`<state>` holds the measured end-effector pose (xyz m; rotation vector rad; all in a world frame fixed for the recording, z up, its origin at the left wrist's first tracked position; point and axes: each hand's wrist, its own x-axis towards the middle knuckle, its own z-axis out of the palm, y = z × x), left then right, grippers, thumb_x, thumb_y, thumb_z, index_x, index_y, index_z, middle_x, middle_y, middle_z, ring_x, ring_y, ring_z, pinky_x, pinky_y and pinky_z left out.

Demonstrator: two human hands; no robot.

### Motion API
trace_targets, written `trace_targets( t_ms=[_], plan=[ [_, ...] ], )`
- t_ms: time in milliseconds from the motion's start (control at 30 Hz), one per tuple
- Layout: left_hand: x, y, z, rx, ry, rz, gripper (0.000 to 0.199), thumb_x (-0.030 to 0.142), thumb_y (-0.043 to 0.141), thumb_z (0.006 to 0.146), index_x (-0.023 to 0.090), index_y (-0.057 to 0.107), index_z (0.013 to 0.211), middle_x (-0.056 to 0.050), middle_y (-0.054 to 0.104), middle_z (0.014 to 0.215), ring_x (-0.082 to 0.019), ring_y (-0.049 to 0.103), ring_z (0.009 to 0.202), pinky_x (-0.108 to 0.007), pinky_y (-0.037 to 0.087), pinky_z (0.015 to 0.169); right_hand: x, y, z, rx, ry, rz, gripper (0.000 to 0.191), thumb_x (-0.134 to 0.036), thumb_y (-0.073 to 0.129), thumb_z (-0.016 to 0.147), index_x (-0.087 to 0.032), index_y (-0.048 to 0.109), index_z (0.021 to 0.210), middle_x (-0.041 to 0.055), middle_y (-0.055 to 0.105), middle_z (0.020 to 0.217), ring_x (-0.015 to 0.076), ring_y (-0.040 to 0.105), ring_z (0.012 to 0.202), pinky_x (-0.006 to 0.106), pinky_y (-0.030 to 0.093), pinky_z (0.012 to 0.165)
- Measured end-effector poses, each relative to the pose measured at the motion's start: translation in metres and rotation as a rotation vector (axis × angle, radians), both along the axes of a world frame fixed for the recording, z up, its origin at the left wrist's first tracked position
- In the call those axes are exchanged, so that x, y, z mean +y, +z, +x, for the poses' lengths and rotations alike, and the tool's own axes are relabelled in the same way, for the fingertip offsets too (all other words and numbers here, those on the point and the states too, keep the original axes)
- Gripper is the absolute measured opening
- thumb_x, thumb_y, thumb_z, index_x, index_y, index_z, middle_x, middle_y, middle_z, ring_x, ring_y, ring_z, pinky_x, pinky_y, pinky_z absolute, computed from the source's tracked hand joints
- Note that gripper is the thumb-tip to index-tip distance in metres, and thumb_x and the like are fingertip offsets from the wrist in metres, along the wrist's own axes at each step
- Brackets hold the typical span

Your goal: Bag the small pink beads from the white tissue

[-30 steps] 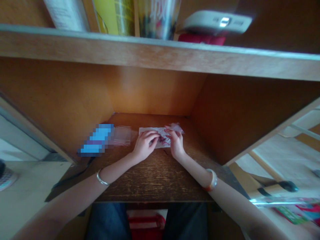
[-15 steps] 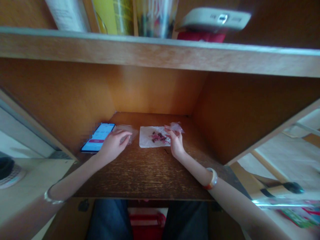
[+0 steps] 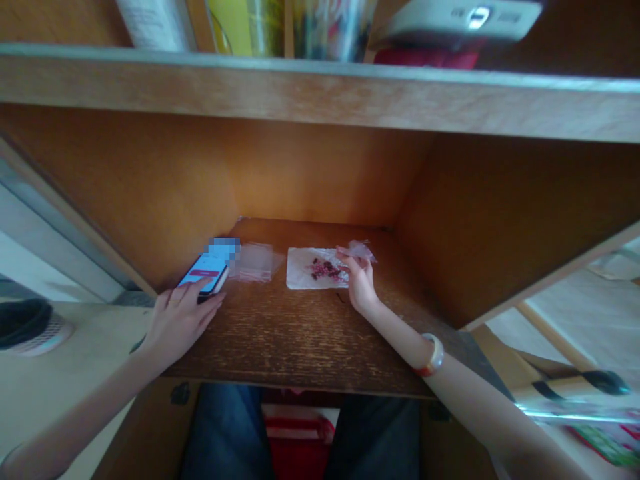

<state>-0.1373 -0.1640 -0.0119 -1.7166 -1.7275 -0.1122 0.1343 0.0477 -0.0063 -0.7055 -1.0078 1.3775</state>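
Phone, from left fingers: the phone (image 3: 206,268) lies straight ahead and slightly right of the fingertips of the left hand (image 3: 175,321); its near end is under or against them, the rest reaching beyond.
Phone, long axis: slanted, from near-left at the fingers to far-right, away from them.
Nearer hand to phone: left, in contact. The right hand (image 3: 362,288) is well apart, off to the right.
Left fingers: slightly spread and bent over the near end, thumb side by the near right corner. Gripping or only resting: cannot tell.
Right fingers: curled and nearly closed on what looks like a small clear bag (image 3: 362,250), which shows beyond and to the right of the fingertips. Tightness of hold: cannot tell.
White sheet: the sheet (image 3: 299,272) lies flat, just left of the right fingers, long axis running left to right; its right end is partly hidden by that hand.
Red pieces: small dark and pink pieces (image 3: 325,269) on the sheet, near the right fingertips, to their left.
Flat bags: clear bags (image 3: 256,262) ahead and right of the left fingers, just beside the phone, between the hands.
Support: worn wooden tabletop (image 3: 285,340) below both sets of fingers.
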Motion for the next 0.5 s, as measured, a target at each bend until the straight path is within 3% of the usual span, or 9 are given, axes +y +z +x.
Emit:
trace_targets(
  t_ms=[167,500],
  plan=[
    [0.007,0.0,-0.004,-0.093,-0.062,-0.046,0.03,0.019,0.042,0.089,0.026,0.067,0.103,-0.006,0.041,0.145,-0.036,0.049,0.118,-0.05,0.041,0.085,0.001,-0.001,0.0,-0.017,-0.002,-0.016,0.03,-0.026,0.072,0.063,-0.024,0.056,0.089,0.0001,0.069,0.095,0.0192,0.062,0.094,0.035,0.048,0.082],
    [0.014,0.008,-0.012,-0.174,-0.247,-0.121,0.04,0.006,0.035,0.082,0.025,0.068,0.096,-0.002,0.046,0.141,-0.03,0.045,0.127,-0.05,0.038,0.098,0.001,-0.001,0.0,-0.026,0.006,0.0,0.027,-0.025,0.071,0.062,-0.024,0.056,0.084,-0.0004,0.07,0.092,0.0198,0.061,0.096,0.038,0.047,0.087]
  ],
)
